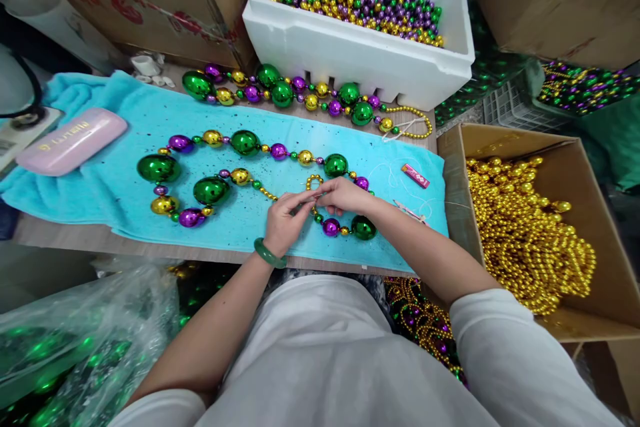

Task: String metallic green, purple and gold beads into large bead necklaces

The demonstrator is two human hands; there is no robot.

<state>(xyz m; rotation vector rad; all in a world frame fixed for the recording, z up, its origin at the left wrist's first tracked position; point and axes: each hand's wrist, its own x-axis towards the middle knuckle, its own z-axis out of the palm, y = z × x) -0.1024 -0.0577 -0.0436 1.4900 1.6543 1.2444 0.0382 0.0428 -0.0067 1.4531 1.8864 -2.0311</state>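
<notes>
My left hand (286, 217), with a green bangle at its wrist, and my right hand (340, 195) meet fingertip to fingertip over the blue towel (120, 213). Both are closed in a pinch on the gold-beaded end of a bead necklace (245, 143); the exact bit between the fingertips is hidden. Large green, purple and gold beads of this necklace curve round to the left of my hands. A small loop of gold beads (314, 180) shows just beyond the fingers. Right of my hands lie thin clear thread, a small pink packet (415, 175) and small thread snips (411, 213).
Another bead necklace (283, 93) lies along the towel's far edge. Behind it stands a white foam box (350, 47) of beads. At right is a cardboard box (453, 180) of gold bead strands. A pink case (73, 140) and white tape rolls (145, 65) sit at left.
</notes>
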